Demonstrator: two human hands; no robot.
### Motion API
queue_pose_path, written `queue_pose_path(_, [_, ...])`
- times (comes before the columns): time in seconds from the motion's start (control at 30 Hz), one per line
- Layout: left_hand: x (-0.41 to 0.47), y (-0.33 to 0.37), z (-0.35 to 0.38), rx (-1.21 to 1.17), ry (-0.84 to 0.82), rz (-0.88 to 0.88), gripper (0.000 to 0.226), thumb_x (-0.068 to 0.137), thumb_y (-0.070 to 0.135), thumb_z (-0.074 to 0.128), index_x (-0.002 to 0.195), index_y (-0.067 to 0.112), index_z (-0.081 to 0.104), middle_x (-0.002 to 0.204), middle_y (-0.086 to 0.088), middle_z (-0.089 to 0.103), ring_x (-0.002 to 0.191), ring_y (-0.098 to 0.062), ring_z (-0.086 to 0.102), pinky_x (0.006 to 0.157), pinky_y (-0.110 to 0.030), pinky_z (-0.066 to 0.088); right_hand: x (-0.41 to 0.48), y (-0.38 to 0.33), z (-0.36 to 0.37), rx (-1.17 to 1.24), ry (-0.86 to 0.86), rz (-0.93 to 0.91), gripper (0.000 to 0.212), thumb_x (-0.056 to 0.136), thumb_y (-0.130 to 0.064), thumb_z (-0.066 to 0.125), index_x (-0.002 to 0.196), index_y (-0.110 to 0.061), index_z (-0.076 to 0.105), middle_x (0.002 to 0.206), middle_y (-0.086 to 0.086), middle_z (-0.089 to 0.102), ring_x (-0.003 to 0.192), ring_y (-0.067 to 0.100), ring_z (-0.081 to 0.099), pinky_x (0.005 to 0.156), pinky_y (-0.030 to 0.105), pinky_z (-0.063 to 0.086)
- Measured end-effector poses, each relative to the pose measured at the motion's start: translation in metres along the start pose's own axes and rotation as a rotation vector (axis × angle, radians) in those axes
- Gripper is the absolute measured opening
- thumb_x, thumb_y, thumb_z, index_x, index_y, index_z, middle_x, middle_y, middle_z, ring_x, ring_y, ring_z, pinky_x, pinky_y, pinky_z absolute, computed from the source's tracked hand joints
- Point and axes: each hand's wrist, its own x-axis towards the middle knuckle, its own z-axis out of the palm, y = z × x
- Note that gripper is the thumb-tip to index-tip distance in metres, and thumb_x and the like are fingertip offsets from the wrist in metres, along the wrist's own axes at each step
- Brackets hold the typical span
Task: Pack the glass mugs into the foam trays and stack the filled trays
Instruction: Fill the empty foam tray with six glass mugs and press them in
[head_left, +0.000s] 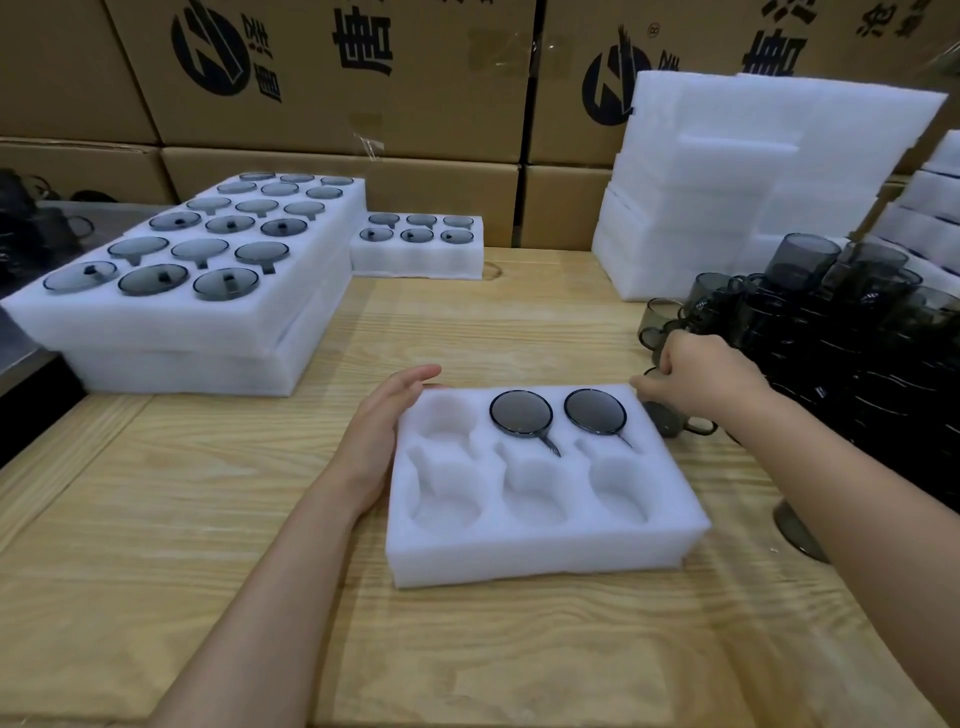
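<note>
Brown boxes (322, 73) stand in a wall behind my wood table (156, 519). Right in front of me lies a white foam tray (540, 545) with six holes. Two dark glass mugs (521, 413) sit in its far holes, at 12 and 1 o'clock, and four holes have nothing in them. My left hand (379, 431) lies flat and open against the tray's left side, at 9 o'clock. My right hand (696, 374) reaches to 2 o'clock, by the tray's far right corner. Its fingers curl down over a mug (675, 423) standing on the table just beside the tray, but I cannot tell if they grip it. A big pile of mugs (831, 332) sits at 3 o'clock. Full trays (176, 312) are stacked at 10 o'clock, with one more full tray (415, 254) at 12. Spare foam (727, 171) stands at 1 o'clock.
</note>
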Motion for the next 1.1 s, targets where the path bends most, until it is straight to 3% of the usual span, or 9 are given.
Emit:
queue_pose_path(0.13, [0.0,-0.002,-0.001,-0.003,0.016,-0.005,0.028,0.099,0.023,0.043,0.11,0.024,0.069,0.104,-0.002,0.071,0.095,-0.02,0.066,0.083,-0.037,0.053,-0.01,-0.015,-0.018,-0.081,0.231,-0.017,0.039,0.081,-0.039,0.059,0.105,-0.01,0.049,0.099,0.013,0.058,0.092,0.035,0.057,0.066,0.032,0.035])
queue_pose_path(0.3, [0.0,-0.002,-0.001,-0.027,-0.005,-0.004,0.031,0.097,0.009,0.04,0.112,0.019,0.066,0.103,-0.003,0.072,0.093,-0.021,0.067,0.082,-0.035,0.053,-0.024,-0.063,-0.056,-0.005,0.262,-0.159,0.032,0.077,-0.04,0.057,0.084,-0.009,0.062,0.076,0.009,0.059,0.07,0.029,0.053,0.055,0.028,0.036])
queue_pose_path(0.37, [-0.001,-0.001,0.0,-0.033,-0.012,-0.015,0.034,0.096,0.004,0.038,0.113,0.018,0.064,0.104,-0.003,0.071,0.092,-0.02,0.067,0.08,-0.032,0.054,-0.032,-0.088,-0.064,0.03,0.26,-0.224,0.032,0.077,-0.041,0.057,0.083,-0.01,0.062,0.076,0.009,0.059,0.071,0.03,0.054,0.055,0.028,0.036])
queue_pose_path(0.47, [-0.003,0.001,0.001,-0.057,0.003,-0.02,0.034,0.097,0.005,0.037,0.115,0.016,0.063,0.108,-0.008,0.069,0.098,-0.025,0.065,0.087,-0.037,0.051,-0.044,-0.125,-0.063,0.221,0.092,-0.286,0.038,0.078,-0.046,0.058,0.086,-0.009,0.062,0.085,0.009,0.063,0.063,0.026,0.059,0.056,0.029,0.043])
queue_pose_path(0.53, [-0.002,0.001,0.002,-0.092,0.021,-0.024,0.032,0.098,0.012,0.038,0.117,0.011,0.063,0.115,-0.012,0.067,0.109,-0.031,0.061,0.098,-0.045,0.046,-0.052,-0.147,-0.055,0.32,-0.052,-0.334,0.04,0.08,-0.047,0.057,0.085,-0.007,0.062,0.08,0.009,0.065,0.053,0.025,0.061,0.052,0.027,0.045])
queue_pose_path(0.63, [-0.001,0.001,0.004,-0.213,-0.032,-0.093,0.04,0.097,0.029,0.04,0.118,0.006,0.066,0.122,-0.022,0.062,0.119,-0.039,0.055,0.108,-0.052,0.036,-0.057,-0.169,-0.037,0.35,-0.132,-0.372,0.036,0.082,-0.045,0.057,0.07,-0.011,0.055,0.071,0.003,0.058,0.048,0.02,0.054,0.047,0.026,0.041])
queue_pose_path(0.77, [0.002,-0.003,0.001,-0.206,-0.095,-0.03,0.049,0.103,0.032,0.026,0.103,0.018,0.073,0.113,-0.012,0.067,0.114,-0.03,0.057,0.108,-0.049,0.036,-0.056,-0.181,-0.018,0.327,-0.157,-0.362,0.032,0.081,-0.043,0.058,0.074,-0.011,0.056,0.072,0.002,0.054,0.062,0.024,0.055,0.05,0.028,0.043])
queue_pose_path(0.87, [0.001,-0.003,0.001,-0.141,-0.128,-0.013,0.042,0.098,0.036,0.036,0.098,0.022,0.075,0.107,-0.006,0.07,0.106,-0.022,0.061,0.098,-0.042,0.042,-0.054,-0.181,-0.014,0.258,-0.128,-0.391,0.032,0.079,-0.044,0.058,0.077,-0.013,0.055,0.079,0.004,0.055,0.078,0.027,0.056,0.054,0.028,0.038])
queue_pose_path(1.1, [0.001,-0.001,-0.003,-0.066,-0.157,0.008,0.036,0.096,0.037,0.042,0.091,0.02,0.073,0.1,-0.007,0.07,0.1,-0.023,0.063,0.09,-0.04,0.045,-0.057,-0.179,-0.011,0.118,-0.073,-0.494,0.03,0.081,-0.046,0.055,0.08,-0.017,0.051,0.073,-0.002,0.041,0.075,0.025,0.048,0.05,0.027,0.029])
